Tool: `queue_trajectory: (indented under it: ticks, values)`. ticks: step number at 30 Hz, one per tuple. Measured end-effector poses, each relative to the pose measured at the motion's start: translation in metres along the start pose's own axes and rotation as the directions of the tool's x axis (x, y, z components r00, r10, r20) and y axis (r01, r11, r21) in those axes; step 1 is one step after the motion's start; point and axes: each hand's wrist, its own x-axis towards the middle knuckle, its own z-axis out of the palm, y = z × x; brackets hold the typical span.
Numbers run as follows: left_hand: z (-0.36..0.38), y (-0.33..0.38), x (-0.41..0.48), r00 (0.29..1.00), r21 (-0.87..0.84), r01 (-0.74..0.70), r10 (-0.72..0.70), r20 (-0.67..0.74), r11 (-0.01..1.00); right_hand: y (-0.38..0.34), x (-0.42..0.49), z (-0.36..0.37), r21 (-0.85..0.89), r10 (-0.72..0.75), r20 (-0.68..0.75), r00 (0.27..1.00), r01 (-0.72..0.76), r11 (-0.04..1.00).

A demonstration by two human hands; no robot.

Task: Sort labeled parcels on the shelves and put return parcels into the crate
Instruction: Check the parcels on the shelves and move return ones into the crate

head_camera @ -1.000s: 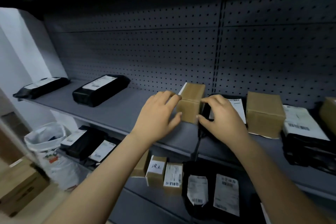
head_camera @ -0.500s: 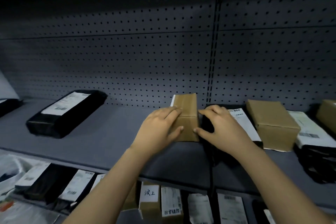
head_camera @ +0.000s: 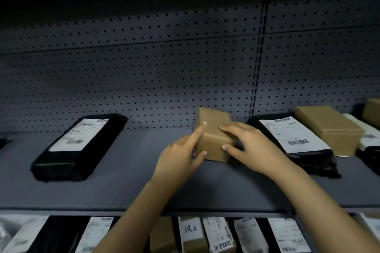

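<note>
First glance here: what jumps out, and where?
The small cardboard box mid-frame on the shelf, near the pegboard, with the left hand and right hand on it from either side. A long black parcel with a white label lies to its left; a black bag parcel and a larger cardboard box lie to its right.

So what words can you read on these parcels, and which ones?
"汉上": handwritten on the white label of the small brown cardboard box in the bottom row.
Printed barcode labels on the long black parcel, the black bag parcel and the other bottom-row parcels: too blurred to read.
Plain brown cardboard box in the middle: no writing shows.
</note>
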Motion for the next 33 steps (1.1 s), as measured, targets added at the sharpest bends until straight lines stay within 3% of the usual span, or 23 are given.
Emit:
queue_trajectory:
  ticks: [5,13,16,21,24,28,33]
  values:
    - [0.002,-0.017,-0.007,0.999,-0.073,0.006,-0.004,0.034,0.997,-0.015,-0.001,0.014,0.014,0.027,-0.042,0.999,-0.027,1.0]
    - [-0.006,-0.028,-0.006,0.999,-0.135,-0.007,0.011,0.032,0.991,-0.021,-0.008,0.038,0.189,0.296,-0.058,0.954,-0.28,0.941]
    - [-0.012,-0.036,-0.008,1.0,-0.158,0.015,-0.013,0.015,0.987,-0.027,-0.006,0.044,0.248,0.306,-0.024,0.952,-0.29,0.924]
    - [-0.02,-0.053,-0.012,0.992,-0.196,0.124,-0.125,0.004,0.973,-0.043,0.008,0.048,0.279,0.227,-0.101,0.969,-0.191,0.941]
    - [-0.023,-0.061,-0.013,0.996,-0.238,0.094,-0.093,0.016,0.967,-0.053,0.016,0.05,0.222,0.156,-0.126,0.98,-0.125,0.967]
    - [-0.031,-0.059,-0.015,0.996,-0.336,-0.026,-0.004,-0.088,0.942,-0.063,0.026,0.053,0.199,0.098,-0.137,0.986,-0.069,0.977]
    - [-0.036,-0.069,-0.015,0.998,-0.225,-0.012,-0.001,-0.057,0.974,-0.069,0.031,0.06,0.243,0.12,-0.11,0.987,-0.09,0.966]
